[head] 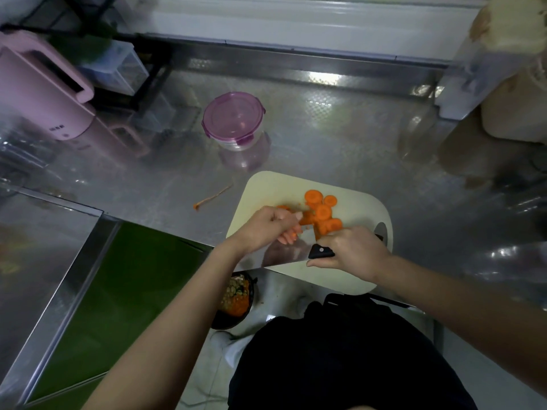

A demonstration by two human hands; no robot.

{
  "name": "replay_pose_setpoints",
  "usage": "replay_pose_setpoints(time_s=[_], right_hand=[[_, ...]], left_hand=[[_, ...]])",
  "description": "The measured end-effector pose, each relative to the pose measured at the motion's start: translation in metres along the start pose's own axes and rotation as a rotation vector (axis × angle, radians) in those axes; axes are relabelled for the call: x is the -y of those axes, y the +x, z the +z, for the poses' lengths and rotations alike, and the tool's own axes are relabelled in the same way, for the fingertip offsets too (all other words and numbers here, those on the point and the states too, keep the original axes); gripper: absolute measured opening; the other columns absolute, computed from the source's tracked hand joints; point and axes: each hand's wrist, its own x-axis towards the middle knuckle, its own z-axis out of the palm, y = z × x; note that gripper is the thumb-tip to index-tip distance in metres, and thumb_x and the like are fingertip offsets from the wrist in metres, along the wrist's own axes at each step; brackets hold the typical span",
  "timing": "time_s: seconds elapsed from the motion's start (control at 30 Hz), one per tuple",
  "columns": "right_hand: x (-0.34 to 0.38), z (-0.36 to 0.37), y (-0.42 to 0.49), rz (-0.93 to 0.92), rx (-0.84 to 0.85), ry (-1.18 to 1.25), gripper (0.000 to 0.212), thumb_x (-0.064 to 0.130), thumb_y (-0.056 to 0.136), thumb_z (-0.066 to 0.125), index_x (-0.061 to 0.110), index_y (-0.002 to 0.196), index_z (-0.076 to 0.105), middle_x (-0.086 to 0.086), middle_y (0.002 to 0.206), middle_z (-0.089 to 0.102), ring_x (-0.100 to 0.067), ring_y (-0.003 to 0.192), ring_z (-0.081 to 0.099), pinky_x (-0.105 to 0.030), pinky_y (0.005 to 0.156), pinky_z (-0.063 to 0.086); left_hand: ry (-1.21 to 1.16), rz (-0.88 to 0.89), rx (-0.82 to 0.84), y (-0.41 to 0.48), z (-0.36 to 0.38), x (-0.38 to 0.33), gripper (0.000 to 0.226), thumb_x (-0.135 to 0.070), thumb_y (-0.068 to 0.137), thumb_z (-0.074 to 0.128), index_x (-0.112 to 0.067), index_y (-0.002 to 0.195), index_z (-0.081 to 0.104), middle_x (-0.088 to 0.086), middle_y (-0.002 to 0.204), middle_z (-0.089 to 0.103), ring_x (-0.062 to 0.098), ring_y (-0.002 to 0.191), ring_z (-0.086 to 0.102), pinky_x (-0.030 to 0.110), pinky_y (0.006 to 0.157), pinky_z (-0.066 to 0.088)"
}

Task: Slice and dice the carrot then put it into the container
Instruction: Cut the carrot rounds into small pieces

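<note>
Carrot slices (321, 211) lie heaped on the board (355, 279); left hand (266, 229) pinches some beside the knife (284, 253) blade, right hand (353, 251) grips its handle. Lidded container (233, 121) stands on the counter (325, 137) beyond the board, well apart. A peel strip (211, 198) lies left of the board.

You get one wide-angle view from your head, aimed forward and steeply down at the table (340, 134), sitting close above your left hand (266, 229) and right hand (355, 250).
</note>
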Motion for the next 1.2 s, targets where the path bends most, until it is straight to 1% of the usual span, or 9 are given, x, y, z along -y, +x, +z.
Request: replay_pose_setpoints(time_s=[0.07, 0.23, 0.37, 0.47, 0.63, 0.87, 1.0, 1.1, 1.2], right_hand=[[-0.001, 0.0, -0.001, 0.001, 0.01, -0.025, 0.059, 0.07, 0.085, 0.037, 0.017, 0.09, 0.063, 0.0, 0.086, 0.067, -0.022, 0.083, 0.063, -0.03, 0.059, 0.037], [-0.001, -0.002, -0.004, 0.023, 0.05, -0.029, 0.059, 0.07, 0.085, 0.037, 0.016, 0.089, 0.063, 0.001, 0.084, 0.066, -0.021, 0.082, 0.063, -0.03, 0.058, 0.036], [-0.001, -0.002, -0.003, 0.1, 0.052, -0.007, 0.056, 0.071, 0.085, 0.037, 0.022, 0.089, 0.064, 0.004, 0.084, 0.067, -0.016, 0.081, 0.063, -0.031, 0.061, 0.043], [0.001, -0.004, -0.002, 0.162, 0.047, 0.036, 0.053, 0.069, 0.085, 0.04, 0.02, 0.081, 0.059, 0.003, 0.083, 0.067, -0.017, 0.081, 0.063, -0.031, 0.062, 0.044], [0.007, -0.012, 0.002, 0.23, 0.026, 0.023, 0.051, 0.067, 0.087, 0.041, 0.021, 0.088, 0.062, 0.002, 0.086, 0.067, -0.018, 0.084, 0.063, -0.029, 0.058, 0.03], [0.012, -0.008, 0.009, 0.486, -0.067, 0.255, 0.051, 0.064, 0.084, 0.049, 0.016, 0.085, 0.066, -0.003, 0.072, 0.063, -0.023, 0.076, 0.061, -0.032, 0.057, 0.032], [0.012, -0.009, 0.013, 0.618, -0.086, 0.427, 0.046, 0.06, 0.088, 0.048, 0.018, 0.07, 0.058, 0.004, 0.055, 0.046, -0.023, 0.064, 0.053, -0.03, 0.049, 0.026], [0.012, -0.012, 0.015, 0.631, -0.091, 0.474, 0.048, 0.058, 0.089, 0.049, 0.024, 0.056, 0.04, 0.005, 0.051, 0.04, -0.02, 0.057, 0.047, -0.027, 0.045, 0.023], [0.015, -0.015, 0.017, 0.624, -0.083, 0.495, 0.049, 0.057, 0.089, 0.05, 0.024, 0.055, 0.039, 0.005, 0.05, 0.041, -0.016, 0.053, 0.044, -0.028, 0.046, 0.023]], left_hand=[[-0.13, -0.014, 0.011, 0.002, 0.004, 0.005, 0.028, -0.016, 0.098, 0.045, -0.006, 0.08, 0.064, 0.009, 0.074, 0.062, 0.009, 0.063, 0.059, 0.02, 0.067, 0.05], [-0.17, 0.019, -0.22, 0.007, 0.003, 0.009, 0.021, -0.021, 0.098, 0.048, -0.013, 0.104, 0.066, 0.003, 0.099, 0.067, 0.008, 0.089, 0.061, 0.01, 0.076, 0.047], [0.014, 0.179, -0.455, 0.003, -0.01, 0.012, 0.024, -0.002, 0.092, 0.05, -0.022, 0.08, 0.058, -0.005, 0.088, 0.063, 0.008, 0.085, 0.058, 0.02, 0.079, 0.044], [0.185, 0.264, -0.672, -0.011, -0.014, 0.008, 0.029, 0.014, 0.077, 0.047, -0.015, 0.084, 0.048, 0.0, 0.088, 0.052, 0.013, 0.082, 0.048, 0.013, 0.071, 0.037], [0.296, 0.346, -0.868, -0.03, -0.01, 0.015, 0.02, 0.001, 0.081, 0.054, -0.017, 0.086, 0.05, -0.002, 0.086, 0.05, 0.015, 0.083, 0.046, 0.029, 0.078, 0.039], [0.339, 0.141, -0.969, -0.02, -0.03, 0.044, 0.015, 0.002, 0.085, 0.05, -0.005, 0.096, 0.057, 0.003, 0.096, 0.049, 0.028, 0.095, 0.05, 0.047, 0.087, 0.044], [0.428, 0.169, -0.785, -0.021, -0.029, 0.062, 0.036, 0.018, 0.074, 0.04, -0.001, 0.1, 0.058, 0.013, 0.104, 0.055, 0.029, 0.102, 0.053, 0.038, 0.091, 0.045], [0.689, 0.335, -0.418, -0.017, -0.03, 0.067, 0.049, 0.003, 0.073, 0.047, -0.007, 0.12, 0.056, 0.011, 0.123, 0.055, 0.028, 0.119, 0.049, 0.038, 0.098, 0.038], [0.965, 0.348, -0.117, -0.007, -0.036, 0.069, 0.063, -0.005, 0.078, 0.064, -0.013, 0.137, 0.043, 0.006, 0.145, 0.04, 0.024, 0.139, 0.027, 0.035, 0.111, 0.018]])
